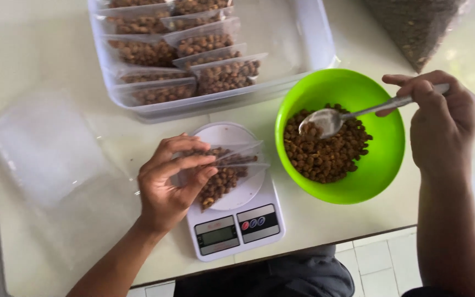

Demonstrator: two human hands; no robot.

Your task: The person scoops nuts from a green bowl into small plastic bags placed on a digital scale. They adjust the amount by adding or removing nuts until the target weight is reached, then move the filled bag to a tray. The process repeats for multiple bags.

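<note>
The left hand [172,179] has its fingers [193,161] curled around the mouth of a small clear plastic bag [228,173], thumb under and fingers over, pinching the soft film open. The palm hides the bag's near end, so its opening cannot be made out. The bag is partly filled with round brown pellets and lies on the round white platter of a small kitchen scale [237,220], whose screen and buttons sit at 6 o'clock from the bag; the readout is too small to tell.

The right hand [443,126] closes its fingers [424,91] narrowly around the handle of a shiny metal spoon [353,114]; the handle's end is buried in the grip. The spoon's bowl looks empty and hovers at the surface of the pellets in a smooth bright green bowl [388,159], at 3 o'clock from the scale.

At 12 o'clock from the scale a clear, shallow plastic tray [314,38] holds overlapping filled bags [193,55] of the same pellets; its far end is cut off by the frame's top. At 1 o'clock from the green bowl a large sack of pellets [413,25] is also cropped. At 9 o'clock from the left hand flat, glossy empty bags [50,159] lie on the pale table [325,220], their edges hard to trace against it.
</note>
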